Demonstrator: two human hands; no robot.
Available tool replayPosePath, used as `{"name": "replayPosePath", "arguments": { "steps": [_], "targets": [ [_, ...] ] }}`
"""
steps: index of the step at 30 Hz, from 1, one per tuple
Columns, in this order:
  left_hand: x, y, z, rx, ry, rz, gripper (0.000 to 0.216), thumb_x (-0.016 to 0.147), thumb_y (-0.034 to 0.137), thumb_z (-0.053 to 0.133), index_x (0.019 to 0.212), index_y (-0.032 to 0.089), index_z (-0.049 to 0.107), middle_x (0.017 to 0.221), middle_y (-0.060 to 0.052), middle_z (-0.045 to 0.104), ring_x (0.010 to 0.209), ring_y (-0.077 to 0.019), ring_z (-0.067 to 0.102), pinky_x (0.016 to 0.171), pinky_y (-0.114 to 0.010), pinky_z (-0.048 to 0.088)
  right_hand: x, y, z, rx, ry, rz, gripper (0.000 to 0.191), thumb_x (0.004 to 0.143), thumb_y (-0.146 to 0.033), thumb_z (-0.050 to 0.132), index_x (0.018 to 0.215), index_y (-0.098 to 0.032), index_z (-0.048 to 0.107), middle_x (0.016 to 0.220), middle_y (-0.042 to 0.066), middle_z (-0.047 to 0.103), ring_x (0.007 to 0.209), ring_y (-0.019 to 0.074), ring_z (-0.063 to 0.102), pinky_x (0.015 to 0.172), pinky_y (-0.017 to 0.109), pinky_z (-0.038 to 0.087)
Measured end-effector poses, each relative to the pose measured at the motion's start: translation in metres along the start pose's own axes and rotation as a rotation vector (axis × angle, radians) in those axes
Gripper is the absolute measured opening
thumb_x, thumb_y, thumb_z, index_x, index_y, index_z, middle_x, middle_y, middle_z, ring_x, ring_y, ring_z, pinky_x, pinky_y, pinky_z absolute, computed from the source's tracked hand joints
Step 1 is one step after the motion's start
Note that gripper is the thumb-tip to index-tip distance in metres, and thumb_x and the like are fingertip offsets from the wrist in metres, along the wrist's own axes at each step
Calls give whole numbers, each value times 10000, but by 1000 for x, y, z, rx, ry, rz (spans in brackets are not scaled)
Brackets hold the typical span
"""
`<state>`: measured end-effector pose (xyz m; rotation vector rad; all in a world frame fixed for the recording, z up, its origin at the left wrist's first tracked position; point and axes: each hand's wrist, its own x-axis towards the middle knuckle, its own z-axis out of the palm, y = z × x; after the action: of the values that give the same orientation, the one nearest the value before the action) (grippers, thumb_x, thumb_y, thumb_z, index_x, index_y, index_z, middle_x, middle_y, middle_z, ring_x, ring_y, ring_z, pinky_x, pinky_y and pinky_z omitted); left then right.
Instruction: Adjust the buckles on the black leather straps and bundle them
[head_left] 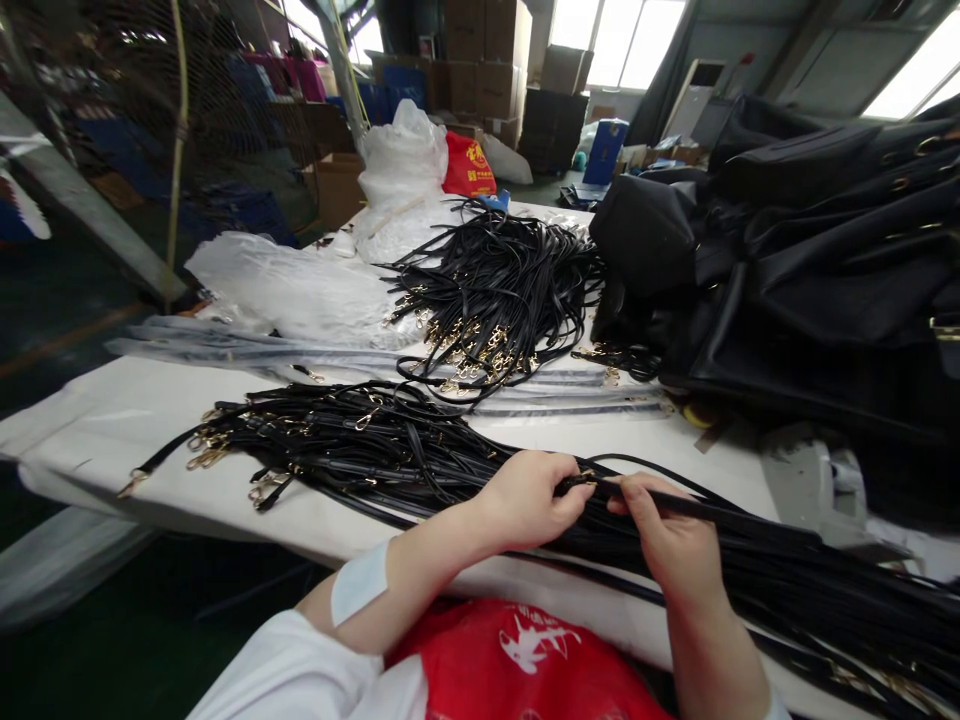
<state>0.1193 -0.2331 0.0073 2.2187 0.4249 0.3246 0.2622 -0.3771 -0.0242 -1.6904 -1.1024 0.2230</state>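
Observation:
My left hand (pixel 529 497) and my right hand (pixel 670 540) both pinch a thin black strap (pixel 720 510) near the front edge of the white table (pixel 105 420). The fingers of each hand are closed on it, a short gap apart, over a long bundle of black straps (pixel 360 440) with gold clasps that runs from the left across to the right. The strap's end between my fingers shows a small metal fitting.
A second heap of black straps (pixel 495 290) lies further back. Black bags (pixel 810 260) are piled at the right. Clear plastic bags (pixel 300 290) and a white sack (pixel 401 160) sit at the back left. A red bag (pixel 517 660) lies in my lap.

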Motion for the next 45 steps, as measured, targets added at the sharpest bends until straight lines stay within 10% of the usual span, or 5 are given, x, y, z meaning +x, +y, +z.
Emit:
{"name": "replayPosePath", "arguments": {
  "steps": [15,26,31,39,45],
  "targets": [
    [2,10,2,15,65,-52,242,843,223,521,610,188,468,542,35,484,506,-108,388,511,-256,236,-8,-21,18,-314,39,-438,145,944,-147,598,1047,-177,695,887,57,747,784,185,667,756,326,492],
    [-4,7,-1,-230,164,96,171,806,309,730,845,160,654,738,0,663,623,-112,524,588,-224,381,20,-27,-13,840,189,145,246,892,-383,639,1079,-254,734,825,-5,648,780,161,602,1090,427,375],
    [-6,10,6,-346,63,124,229,782,332,772,897,146,703,778,-16,686,634,-108,529,596,-211,401,21,-29,-19,734,51,107,879,810,-895,240,775,-189,763,563,-10,481,630,187,512,1183,470,240],
    [-2,3,14,-442,65,-16,209,774,336,780,850,153,715,796,-23,713,714,-137,587,693,-240,447,19,-43,-17,808,2,-14,696,693,-906,508,897,-276,722,461,-85,346,458,146,433,1096,516,397],
    [3,-5,18,-653,156,-99,232,813,367,717,836,140,679,675,-5,666,626,-126,576,638,-247,448,19,-49,-15,705,79,31,797,817,-879,224,1112,-282,662,816,53,590,764,246,603,1079,573,393]
  ]
}}
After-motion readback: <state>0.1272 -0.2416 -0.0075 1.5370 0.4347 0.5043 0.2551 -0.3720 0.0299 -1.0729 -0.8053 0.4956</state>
